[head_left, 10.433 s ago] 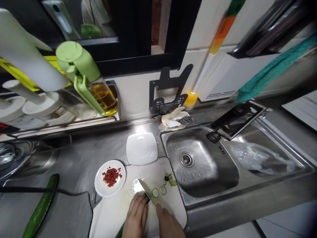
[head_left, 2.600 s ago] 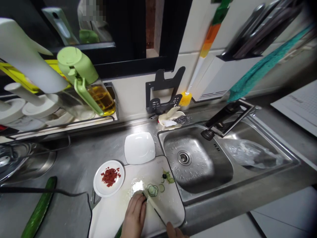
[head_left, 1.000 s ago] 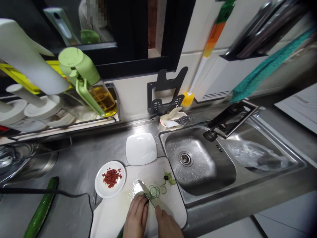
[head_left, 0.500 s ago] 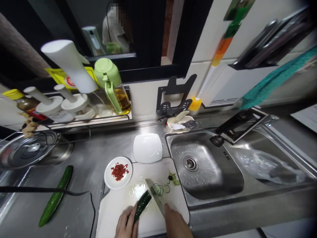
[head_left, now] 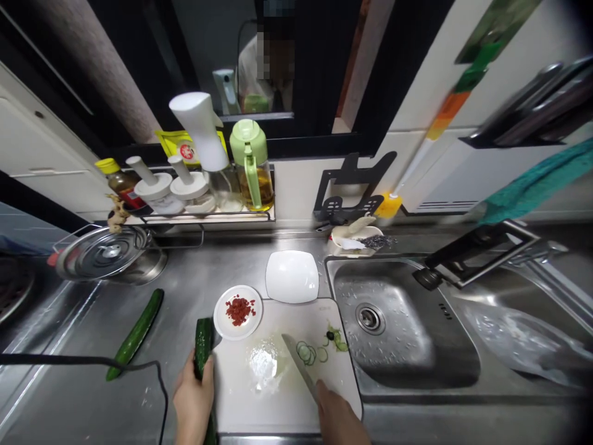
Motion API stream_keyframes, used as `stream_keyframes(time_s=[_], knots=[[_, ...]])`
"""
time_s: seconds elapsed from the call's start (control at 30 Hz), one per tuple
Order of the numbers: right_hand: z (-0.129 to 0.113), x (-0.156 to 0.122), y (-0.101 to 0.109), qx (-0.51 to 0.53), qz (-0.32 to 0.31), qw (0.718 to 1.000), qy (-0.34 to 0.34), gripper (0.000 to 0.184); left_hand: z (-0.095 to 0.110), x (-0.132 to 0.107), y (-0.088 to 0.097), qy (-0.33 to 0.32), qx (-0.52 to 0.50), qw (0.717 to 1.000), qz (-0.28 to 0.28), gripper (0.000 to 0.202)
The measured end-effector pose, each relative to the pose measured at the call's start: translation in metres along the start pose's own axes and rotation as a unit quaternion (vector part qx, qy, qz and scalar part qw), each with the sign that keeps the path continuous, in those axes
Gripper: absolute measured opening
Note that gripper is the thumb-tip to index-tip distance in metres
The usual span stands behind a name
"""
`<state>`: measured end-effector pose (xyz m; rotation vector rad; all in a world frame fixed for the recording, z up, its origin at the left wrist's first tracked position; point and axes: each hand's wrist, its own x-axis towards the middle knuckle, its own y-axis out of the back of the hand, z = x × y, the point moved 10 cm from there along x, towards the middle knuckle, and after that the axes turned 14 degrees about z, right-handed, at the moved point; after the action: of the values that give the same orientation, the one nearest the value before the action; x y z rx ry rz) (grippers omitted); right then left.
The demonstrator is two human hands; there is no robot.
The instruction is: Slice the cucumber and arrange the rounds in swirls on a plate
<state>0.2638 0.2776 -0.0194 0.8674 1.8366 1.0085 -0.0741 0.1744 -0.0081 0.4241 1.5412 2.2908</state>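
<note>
My left hand (head_left: 193, 386) is closed around a dark green cucumber (head_left: 202, 339), held along the left edge of the white cutting board (head_left: 241, 395). In my right hand (head_left: 340, 411) is a kitchen knife (head_left: 299, 366), its blade over the board and pointing away to the left. Thin cucumber slices (head_left: 306, 353) lie just right of the blade. Beyond them are cucumber trimmings (head_left: 337, 339) near the board's right edge. A small white plate (head_left: 221, 321) with red dried berries overlaps the board's far left corner. Behind the board sits a bare white dish (head_left: 291, 277).
Another whole cucumber (head_left: 135, 334) lies on the steel counter at left, with a black cable (head_left: 115, 363) in front. A steel sink (head_left: 407, 352) adjoins the board on the right. Seasoning jars and an oil bottle (head_left: 254, 179) stand on the back rack; a lidded pot (head_left: 115, 253) is far left.
My left hand has carried the cucumber from the middle of the board to its left edge. The knife stays in my right hand by the slices. The view has shifted left.
</note>
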Motion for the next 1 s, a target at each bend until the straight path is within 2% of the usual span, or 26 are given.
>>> stream_keyframes(time_s=[0.13, 0.23, 0.47, 0.63, 0.8, 0.9, 0.97, 1.0], knots=[[-0.002, -0.002, 0.009, -0.022, 0.027, 0.999, 0.014, 0.051, 0.019, 0.008, 0.001, -0.009, -0.022, 1.000, 0.017, 0.058], [-0.004, -0.005, 0.014, -0.043, 0.034, 0.998, 0.022, 0.052, 0.024, 0.009, 0.002, 0.014, -0.031, 0.999, 0.015, 0.063], [-0.009, -0.013, 0.034, -0.014, 0.072, 0.995, 0.073, 0.038, 0.005, 0.010, -0.011, 0.040, -0.021, 0.999, -0.030, 0.078], [-0.003, -0.016, 0.048, -0.007, 0.100, 0.988, 0.117, 0.041, -0.007, 0.009, -0.021, 0.072, -0.041, 0.996, -0.033, 0.088], [0.000, -0.017, 0.056, -0.031, 0.137, 0.977, 0.159, 0.041, -0.003, 0.006, -0.014, 0.065, -0.056, 0.996, -0.026, 0.092], [0.000, -0.016, 0.059, -0.068, 0.141, 0.973, 0.172, 0.042, 0.016, 0.002, 0.008, 0.001, -0.026, 0.999, 0.037, 0.088], [-0.001, -0.014, 0.061, -0.083, 0.148, 0.970, 0.176, 0.040, 0.051, -0.011, 0.022, -0.089, -0.039, 0.992, 0.077, 0.074], [-0.002, -0.012, 0.061, -0.089, 0.149, 0.969, 0.178, 0.038, 0.075, -0.023, 0.022, -0.138, -0.076, 0.986, 0.062, 0.062]])
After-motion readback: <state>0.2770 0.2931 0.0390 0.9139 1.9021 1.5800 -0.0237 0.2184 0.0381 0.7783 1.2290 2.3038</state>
